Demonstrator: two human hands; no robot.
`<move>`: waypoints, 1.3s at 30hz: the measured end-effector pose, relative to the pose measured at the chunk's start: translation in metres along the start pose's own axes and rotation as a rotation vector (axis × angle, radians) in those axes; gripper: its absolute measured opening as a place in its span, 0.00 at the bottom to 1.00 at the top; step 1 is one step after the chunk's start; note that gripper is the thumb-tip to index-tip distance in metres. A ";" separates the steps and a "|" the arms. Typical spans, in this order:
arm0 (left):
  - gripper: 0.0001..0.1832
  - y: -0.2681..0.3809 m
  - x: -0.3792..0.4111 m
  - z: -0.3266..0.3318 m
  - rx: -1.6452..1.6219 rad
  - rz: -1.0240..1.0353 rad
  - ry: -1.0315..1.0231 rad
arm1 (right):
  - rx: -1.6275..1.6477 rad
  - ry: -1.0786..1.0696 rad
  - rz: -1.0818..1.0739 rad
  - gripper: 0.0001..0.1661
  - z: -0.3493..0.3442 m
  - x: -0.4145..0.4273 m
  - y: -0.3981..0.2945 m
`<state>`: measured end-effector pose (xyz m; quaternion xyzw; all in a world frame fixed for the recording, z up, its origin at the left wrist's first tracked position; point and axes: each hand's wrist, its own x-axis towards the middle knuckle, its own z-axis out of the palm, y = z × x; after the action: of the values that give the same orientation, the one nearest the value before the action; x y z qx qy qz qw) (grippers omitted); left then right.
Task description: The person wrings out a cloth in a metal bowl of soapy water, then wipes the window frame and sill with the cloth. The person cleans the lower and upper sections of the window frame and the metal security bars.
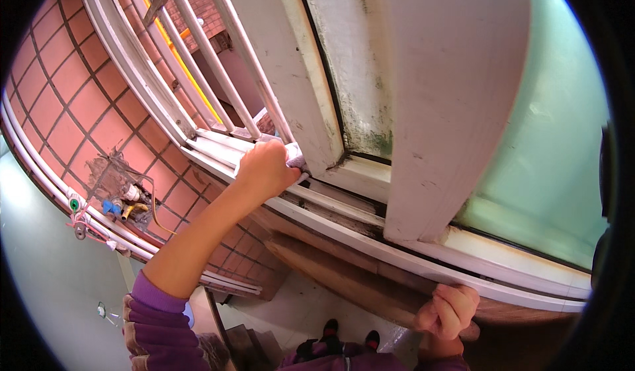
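My left hand (270, 170) grips a pale, crumpled cloth (296, 156) and presses it on the white sliding window track (218, 148), close to the lower corner of a white window sash (354, 172). Dark grime lines the track to the right of the cloth. My right hand (449, 311) is curled at the outer edge of the white sill frame (407, 266), near the lower right; whether it holds anything cannot be told. Black mould spots mark the sash's glass (352, 63).
Metal window bars (213, 58) stand beyond the track. Pink wall tiles (84, 103) at left surround a broken patch with a blue valve (111, 207) and wires. White pipes (134, 242) run along the wall. A frosted green pane (540, 162) is at right, a brown ledge (337, 281) below.
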<state>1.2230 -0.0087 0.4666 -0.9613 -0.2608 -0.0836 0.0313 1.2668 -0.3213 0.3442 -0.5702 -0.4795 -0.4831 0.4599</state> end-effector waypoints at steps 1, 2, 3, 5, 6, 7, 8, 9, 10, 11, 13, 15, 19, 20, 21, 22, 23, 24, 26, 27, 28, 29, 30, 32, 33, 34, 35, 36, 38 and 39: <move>0.18 -0.003 0.000 0.002 0.029 0.019 0.059 | 0.000 -0.037 0.013 0.10 -0.002 0.002 -0.001; 0.20 -0.006 0.001 0.000 0.069 -0.010 0.009 | -0.011 -0.036 0.016 0.11 -0.001 0.003 -0.001; 0.21 -0.009 0.002 -0.002 0.081 -0.017 -0.024 | -0.007 -0.041 0.018 0.11 -0.001 0.004 -0.001; 0.22 -0.014 0.006 -0.002 0.106 -0.034 -0.086 | 0.002 -0.052 0.022 0.12 0.000 0.006 -0.001; 0.24 -0.015 0.005 0.001 0.118 -0.010 -0.047 | 0.020 -0.048 0.010 0.13 0.001 0.006 0.001; 0.24 -0.014 0.003 -0.002 0.090 -0.006 -0.019 | 0.023 -0.029 0.000 0.13 0.003 0.005 0.002; 0.23 -0.014 0.002 0.000 0.058 -0.033 0.012 | 0.029 -0.010 -0.010 0.13 0.005 0.005 0.002; 0.22 -0.016 0.001 0.003 0.024 -0.062 0.034 | 0.038 0.002 -0.013 0.13 0.007 0.004 0.001; 0.21 -0.016 0.000 0.004 -0.020 -0.076 0.062 | -0.054 0.023 0.002 0.06 0.009 0.006 0.000; 0.20 -0.012 -0.001 0.003 -0.064 -0.091 0.089 | -0.062 0.042 0.011 0.06 0.009 0.008 -0.001; 0.19 -0.010 -0.003 0.003 -0.118 -0.142 0.078 | -0.070 0.075 0.037 0.06 0.011 0.008 -0.003; 0.19 -0.011 -0.001 0.002 -0.153 -0.208 0.012 | -0.052 0.113 0.050 0.07 0.015 0.005 -0.005; 0.12 -0.007 -0.004 0.014 -0.164 -0.202 0.202 | -0.042 0.192 0.072 0.06 0.020 0.001 -0.009; 0.10 -0.007 -0.004 0.012 -0.170 -0.207 0.149 | -0.047 0.203 0.079 0.06 0.021 0.000 -0.009; 0.09 -0.007 -0.002 0.010 -0.181 -0.217 0.124 | -0.052 0.211 0.088 0.05 0.020 -0.001 -0.009; 0.09 -0.007 0.000 0.008 -0.191 -0.226 0.098 | -0.069 0.189 0.108 0.05 0.019 -0.002 -0.010; 0.09 -0.007 0.001 0.008 -0.203 -0.234 0.070 | -0.075 0.160 0.118 0.05 0.018 -0.002 -0.010; 0.10 -0.013 0.000 0.024 -0.224 -0.171 0.346 | -0.072 0.141 0.124 0.04 0.016 -0.001 -0.011; 0.10 -0.013 0.006 0.027 -0.170 -0.198 0.300 | -0.089 0.159 0.101 0.04 0.018 -0.002 -0.008; 0.10 -0.013 0.008 0.025 -0.137 -0.212 0.281 | -0.101 0.116 0.115 0.04 0.017 0.000 -0.008; 0.09 -0.014 0.009 0.027 -0.122 -0.215 0.313 | -0.115 0.072 0.130 0.05 0.014 0.001 -0.009; 0.09 -0.018 0.008 0.031 -0.142 -0.210 0.323 | -0.130 0.028 0.144 0.05 0.012 0.002 -0.011; 0.09 -0.022 0.010 0.034 -0.165 -0.195 0.345 | -0.122 0.053 0.132 0.07 0.014 0.001 -0.010; 0.11 -0.030 0.016 0.025 -0.271 -0.153 0.339 | -0.110 0.050 0.042 0.08 0.013 -0.001 -0.002; 0.13 -0.030 0.014 0.004 -0.272 -0.205 0.229 | -0.103 0.049 0.004 0.09 0.013 -0.003 0.002; 0.13 -0.049 0.018 0.004 -0.310 -0.166 0.303 | -0.118 0.053 -0.015 0.10 0.012 -0.002 0.002; 0.12 -0.068 0.024 0.003 -0.349 -0.124 0.377 | -0.108 0.059 -0.033 0.11 0.013 -0.001 0.002; 0.13 -0.070 0.025 -0.009 -0.422 -0.143 0.347 | -0.111 0.053 -0.051 0.11 0.014 -0.001 0.004; 0.14 -0.075 0.034 -0.027 -0.496 -0.173 0.349 | -0.122 0.057 -0.069 0.12 0.016 0.000 0.006; 0.13 -0.076 0.039 -0.032 -0.517 -0.190 0.377 | -0.132 0.064 -0.074 0.12 0.017 0.000 0.006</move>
<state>1.2131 0.0728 0.5063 -0.8764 -0.3092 -0.3257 -0.1738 1.2747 -0.3053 0.3415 -0.5653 -0.4525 -0.5483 0.4183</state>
